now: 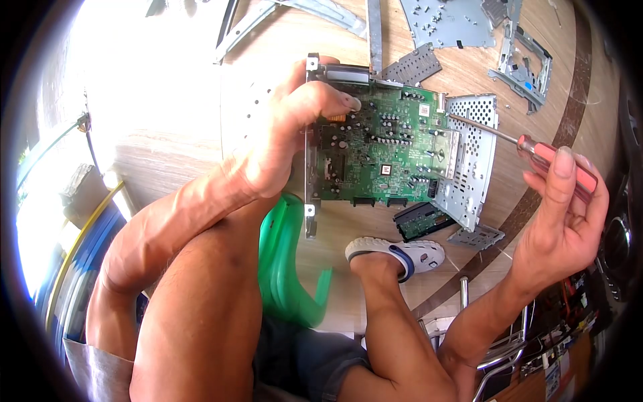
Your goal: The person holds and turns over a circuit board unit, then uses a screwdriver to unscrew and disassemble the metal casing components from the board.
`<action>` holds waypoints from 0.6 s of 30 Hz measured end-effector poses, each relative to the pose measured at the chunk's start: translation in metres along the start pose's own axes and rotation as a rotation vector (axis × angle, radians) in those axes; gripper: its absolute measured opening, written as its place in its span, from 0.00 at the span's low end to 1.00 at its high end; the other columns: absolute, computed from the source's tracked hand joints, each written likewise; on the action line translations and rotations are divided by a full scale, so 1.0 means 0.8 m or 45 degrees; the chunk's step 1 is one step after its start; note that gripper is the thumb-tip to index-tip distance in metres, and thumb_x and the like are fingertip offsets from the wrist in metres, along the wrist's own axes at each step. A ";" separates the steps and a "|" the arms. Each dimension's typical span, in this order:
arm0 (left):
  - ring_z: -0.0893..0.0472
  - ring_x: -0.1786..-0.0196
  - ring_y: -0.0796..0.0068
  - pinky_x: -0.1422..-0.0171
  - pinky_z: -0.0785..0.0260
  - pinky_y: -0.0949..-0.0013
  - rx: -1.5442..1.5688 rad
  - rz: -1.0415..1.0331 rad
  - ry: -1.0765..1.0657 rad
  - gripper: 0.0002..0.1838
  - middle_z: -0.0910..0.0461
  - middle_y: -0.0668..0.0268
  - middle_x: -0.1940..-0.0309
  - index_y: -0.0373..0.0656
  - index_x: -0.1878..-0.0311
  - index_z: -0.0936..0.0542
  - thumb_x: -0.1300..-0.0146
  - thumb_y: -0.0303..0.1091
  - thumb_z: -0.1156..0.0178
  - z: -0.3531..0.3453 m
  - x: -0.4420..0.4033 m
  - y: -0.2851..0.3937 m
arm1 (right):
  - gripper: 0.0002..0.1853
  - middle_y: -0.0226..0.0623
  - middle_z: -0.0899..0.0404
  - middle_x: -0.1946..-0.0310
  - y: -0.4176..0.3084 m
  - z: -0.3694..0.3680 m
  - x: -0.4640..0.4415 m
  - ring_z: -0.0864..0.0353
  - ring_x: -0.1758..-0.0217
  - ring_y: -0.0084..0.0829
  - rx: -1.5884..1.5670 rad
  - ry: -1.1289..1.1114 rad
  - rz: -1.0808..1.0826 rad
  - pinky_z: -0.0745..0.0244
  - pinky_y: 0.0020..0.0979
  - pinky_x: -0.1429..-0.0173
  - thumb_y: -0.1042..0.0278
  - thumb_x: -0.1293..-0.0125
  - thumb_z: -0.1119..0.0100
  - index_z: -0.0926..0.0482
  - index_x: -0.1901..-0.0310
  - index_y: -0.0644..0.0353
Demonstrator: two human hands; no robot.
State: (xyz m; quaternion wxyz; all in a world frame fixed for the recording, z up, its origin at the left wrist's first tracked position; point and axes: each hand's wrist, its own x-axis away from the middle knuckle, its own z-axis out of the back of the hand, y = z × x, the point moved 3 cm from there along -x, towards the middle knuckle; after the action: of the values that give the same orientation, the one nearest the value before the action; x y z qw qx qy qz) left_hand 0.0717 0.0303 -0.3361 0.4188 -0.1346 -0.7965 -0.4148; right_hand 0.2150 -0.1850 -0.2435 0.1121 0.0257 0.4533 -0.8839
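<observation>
A green circuit board (395, 144) on a metal chassis hangs above the floor, its perforated grey metal panel (474, 151) on the right side. My left hand (301, 120) grips the unit's upper left edge, the thumb lying on the board's surface. In my right hand (566, 201) is a screwdriver (556, 164) with a red and pink handle, held between thumb and fingers. Its shaft points left, and the tip is at the board's upper right corner, near a metal connector. Whether the tip touches a screw cannot be made out.
On the floor at the top are a metal plate (445, 23) with many screws, a perforated bracket (412, 65) and a metal frame (526, 67). Another board (422, 220) lies below the unit. Green plastic (284, 268) stands by my leg; a stone block (82, 193) is left.
</observation>
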 end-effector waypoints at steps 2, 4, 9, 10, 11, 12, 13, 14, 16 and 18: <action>0.26 0.50 0.70 0.41 0.32 0.62 0.025 0.009 0.002 0.33 0.26 0.61 0.54 0.40 0.36 0.31 0.42 0.49 0.41 0.000 0.000 -0.002 | 0.16 0.45 0.15 0.64 0.001 -0.001 0.001 0.14 0.66 0.28 0.010 -0.001 0.006 0.15 0.24 0.63 0.73 0.34 0.31 0.24 0.50 0.75; 0.26 0.50 0.69 0.41 0.33 0.62 0.041 0.018 -0.002 0.34 0.26 0.61 0.54 0.40 0.35 0.31 0.42 0.49 0.41 -0.001 -0.001 -0.001 | 0.16 0.45 0.15 0.64 0.000 0.000 0.001 0.14 0.66 0.28 0.038 0.004 0.025 0.16 0.24 0.63 0.73 0.34 0.31 0.24 0.50 0.75; 0.25 0.50 0.69 0.41 0.33 0.62 0.026 0.004 -0.002 0.34 0.26 0.61 0.54 0.39 0.35 0.32 0.41 0.48 0.41 -0.002 -0.001 0.001 | 0.16 0.45 0.15 0.66 -0.001 -0.001 0.001 0.14 0.66 0.28 0.022 0.000 0.006 0.16 0.24 0.63 0.73 0.34 0.31 0.23 0.51 0.74; 0.25 0.50 0.70 0.41 0.33 0.62 0.018 0.000 -0.005 0.34 0.26 0.61 0.54 0.39 0.35 0.32 0.41 0.48 0.42 -0.002 0.000 0.001 | 0.16 0.45 0.15 0.66 -0.001 -0.002 0.001 0.14 0.66 0.28 0.023 0.003 0.007 0.16 0.24 0.63 0.72 0.34 0.31 0.23 0.51 0.74; 0.25 0.50 0.70 0.41 0.32 0.62 0.016 -0.008 -0.009 0.33 0.26 0.61 0.54 0.39 0.36 0.32 0.41 0.48 0.42 -0.002 -0.001 0.001 | 0.16 0.45 0.15 0.66 -0.001 -0.002 0.001 0.14 0.66 0.27 0.019 0.002 0.004 0.16 0.24 0.63 0.73 0.34 0.31 0.23 0.51 0.74; 0.25 0.50 0.70 0.41 0.32 0.62 0.014 -0.016 -0.012 0.33 0.25 0.61 0.54 0.39 0.36 0.31 0.41 0.48 0.42 -0.002 -0.001 0.000 | 0.16 0.45 0.15 0.66 -0.001 -0.003 0.001 0.14 0.66 0.27 0.015 0.001 0.002 0.16 0.24 0.63 0.73 0.34 0.31 0.23 0.50 0.74; 0.25 0.50 0.70 0.41 0.32 0.62 0.013 -0.025 -0.015 0.33 0.25 0.61 0.54 0.39 0.36 0.31 0.41 0.48 0.42 -0.002 -0.002 0.000 | 0.16 0.45 0.15 0.65 0.000 -0.003 0.002 0.14 0.66 0.27 0.011 0.000 -0.001 0.16 0.24 0.63 0.73 0.34 0.31 0.23 0.50 0.74; 0.25 0.51 0.70 0.42 0.32 0.63 0.017 -0.022 -0.014 0.32 0.25 0.61 0.54 0.39 0.36 0.31 0.41 0.48 0.42 -0.002 -0.002 -0.001 | 0.16 0.45 0.15 0.65 0.000 -0.003 0.002 0.14 0.66 0.27 0.012 0.001 0.000 0.16 0.24 0.63 0.73 0.34 0.31 0.23 0.50 0.74; 0.25 0.51 0.70 0.42 0.32 0.63 0.025 -0.016 -0.011 0.32 0.25 0.61 0.55 0.39 0.37 0.31 0.40 0.48 0.42 -0.001 -0.003 -0.002 | 0.16 0.44 0.15 0.64 0.003 -0.003 0.002 0.14 0.66 0.27 0.012 0.004 0.001 0.16 0.24 0.62 0.73 0.34 0.30 0.23 0.50 0.74; 0.25 0.51 0.70 0.42 0.31 0.63 0.018 -0.028 -0.023 0.32 0.25 0.61 0.54 0.38 0.36 0.31 0.40 0.48 0.42 0.000 -0.005 -0.003 | 0.16 0.44 0.15 0.64 0.004 -0.003 0.002 0.14 0.65 0.27 0.002 -0.009 -0.001 0.16 0.24 0.62 0.73 0.34 0.30 0.23 0.50 0.74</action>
State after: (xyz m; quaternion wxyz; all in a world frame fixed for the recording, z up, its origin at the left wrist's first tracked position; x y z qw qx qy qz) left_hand 0.0726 0.0292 -0.3408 0.4079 -0.1267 -0.8047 -0.4123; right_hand 0.2142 -0.1848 -0.2478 0.1133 0.0224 0.4523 -0.8844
